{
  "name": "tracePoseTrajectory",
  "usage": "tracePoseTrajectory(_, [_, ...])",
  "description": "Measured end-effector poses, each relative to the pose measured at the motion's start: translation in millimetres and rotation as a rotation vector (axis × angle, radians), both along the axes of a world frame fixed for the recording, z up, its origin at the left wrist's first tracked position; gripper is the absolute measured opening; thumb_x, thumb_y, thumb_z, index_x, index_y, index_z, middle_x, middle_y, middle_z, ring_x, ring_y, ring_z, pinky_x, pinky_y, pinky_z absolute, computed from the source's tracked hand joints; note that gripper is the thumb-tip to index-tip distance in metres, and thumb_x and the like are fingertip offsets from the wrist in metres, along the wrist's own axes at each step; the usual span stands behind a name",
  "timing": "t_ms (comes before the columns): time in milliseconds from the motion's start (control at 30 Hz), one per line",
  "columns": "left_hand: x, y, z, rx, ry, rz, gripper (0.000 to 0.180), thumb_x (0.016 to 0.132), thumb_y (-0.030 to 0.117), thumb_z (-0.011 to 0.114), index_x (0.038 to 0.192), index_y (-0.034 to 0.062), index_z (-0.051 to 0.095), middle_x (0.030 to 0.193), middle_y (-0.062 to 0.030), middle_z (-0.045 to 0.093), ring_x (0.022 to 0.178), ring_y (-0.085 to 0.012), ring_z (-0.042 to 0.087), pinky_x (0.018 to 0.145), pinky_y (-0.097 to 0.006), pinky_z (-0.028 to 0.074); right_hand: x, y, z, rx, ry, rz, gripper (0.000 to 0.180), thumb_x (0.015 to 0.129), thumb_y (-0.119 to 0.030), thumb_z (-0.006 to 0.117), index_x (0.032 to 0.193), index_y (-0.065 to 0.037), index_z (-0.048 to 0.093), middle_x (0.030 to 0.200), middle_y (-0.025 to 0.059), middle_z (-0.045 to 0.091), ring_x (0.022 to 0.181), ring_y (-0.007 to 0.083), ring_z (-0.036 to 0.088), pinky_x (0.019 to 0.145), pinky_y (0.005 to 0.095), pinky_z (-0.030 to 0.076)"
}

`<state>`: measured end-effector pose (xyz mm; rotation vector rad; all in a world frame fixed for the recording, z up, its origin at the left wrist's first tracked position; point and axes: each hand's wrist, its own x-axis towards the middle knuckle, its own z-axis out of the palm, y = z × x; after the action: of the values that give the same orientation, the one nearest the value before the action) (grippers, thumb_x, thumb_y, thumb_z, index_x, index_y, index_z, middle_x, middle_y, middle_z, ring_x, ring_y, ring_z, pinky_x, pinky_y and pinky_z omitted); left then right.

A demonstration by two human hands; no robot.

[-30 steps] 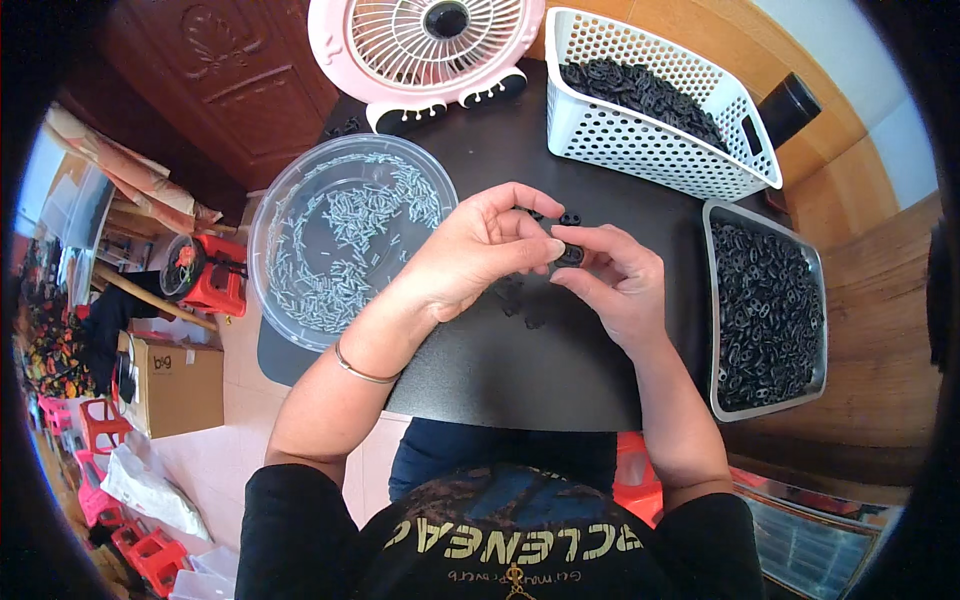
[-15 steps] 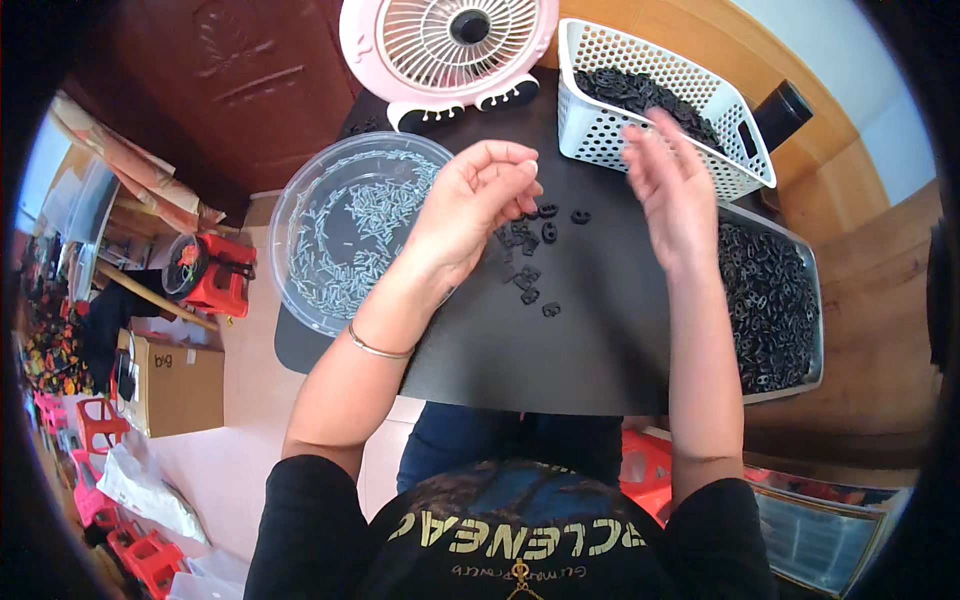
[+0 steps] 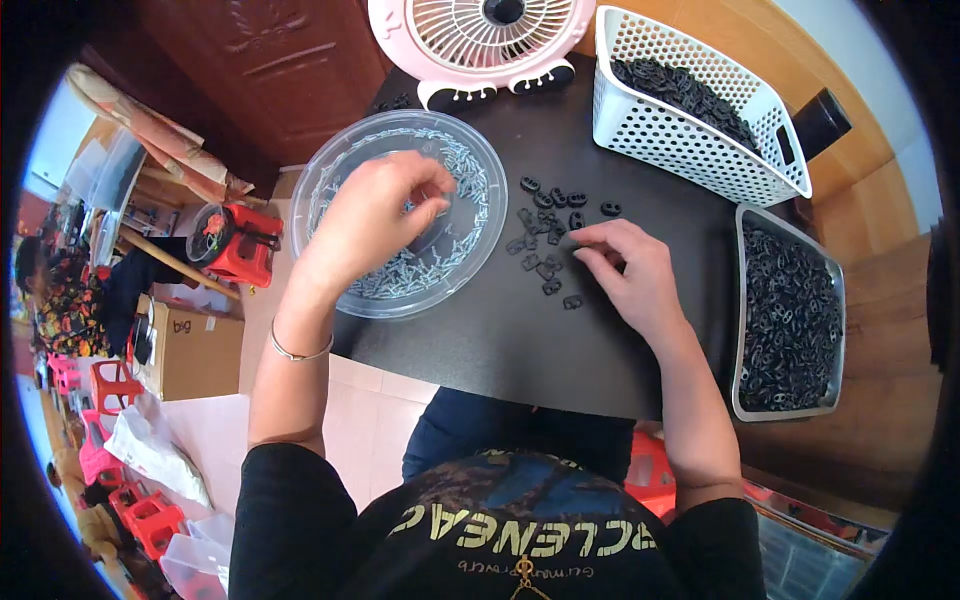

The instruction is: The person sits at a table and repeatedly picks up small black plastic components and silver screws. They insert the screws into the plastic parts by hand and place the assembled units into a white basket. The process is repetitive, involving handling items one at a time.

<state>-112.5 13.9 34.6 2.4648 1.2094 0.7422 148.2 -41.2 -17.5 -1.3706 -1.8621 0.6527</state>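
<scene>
Far left I see cluttered floor: a cardboard box (image 3: 190,350) and a red stool (image 3: 240,245) beside the table. Next comes the clear round bowl (image 3: 330,180), sitting at the table's left edge and partly overhanging it, its bottom strewn with small pale pins (image 3: 395,280) lying every which way, no shared axis. My left hand (image 3: 375,215) hovers over that bowl, fingers curled together with thumb meeting fingertips; I cannot tell whether a pin is pinched there. Right of the bowl, small black plastic pieces (image 3: 545,225) lie scattered flat on the black tabletop (image 3: 510,340), their long axes pointing in mixed directions. My right hand (image 3: 630,275) rests just beside them, fingers slightly apart, tips touching the surface near the cluster. Behind stand a pink fan (image 3: 490,40) and a white basket (image 3: 700,150); far right, a metal tray (image 3: 742,300) of black pieces.
</scene>
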Motion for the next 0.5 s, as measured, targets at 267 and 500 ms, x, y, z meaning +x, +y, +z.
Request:
tracePoseTrajectory(267, [5.5, -3.6, -24.0, 0.084, 0.283, 0.090, 0.014, 0.067, 0.003, 0.058, 0.080, 0.0032, 0.059, 0.079, -0.0123, 0.057, 0.077, -0.0312, 0.056, 0.068, -0.038, 0.045, -9.3, 0.4, -11.5, 0.179, -0.118, 0.159, 0.019, 0.071, -0.004, 0.062, 0.089, -0.006, 0.061, 0.087, 0.0067, 0.058, 0.082, 0.0240, 0.056, 0.073, 0.0317, 0.046])
tracePoseTrajectory(500, [10.6, -0.3, -26.5, 0.124, 0.266, 0.142, 0.011, 0.067, 0.004, 0.059, 0.078, 0.0023, 0.059, 0.076, -0.0138, 0.055, 0.074, -0.0323, 0.055, 0.066, -0.040, 0.044, -5.7, 1.5, -14.1, 0.165, -0.147, 0.176, 0.015, 0.070, -0.005, 0.062, 0.085, -0.007, 0.060, 0.082, 0.0059, 0.056, 0.081, 0.0241, 0.054, 0.073, 0.0330, 0.045])
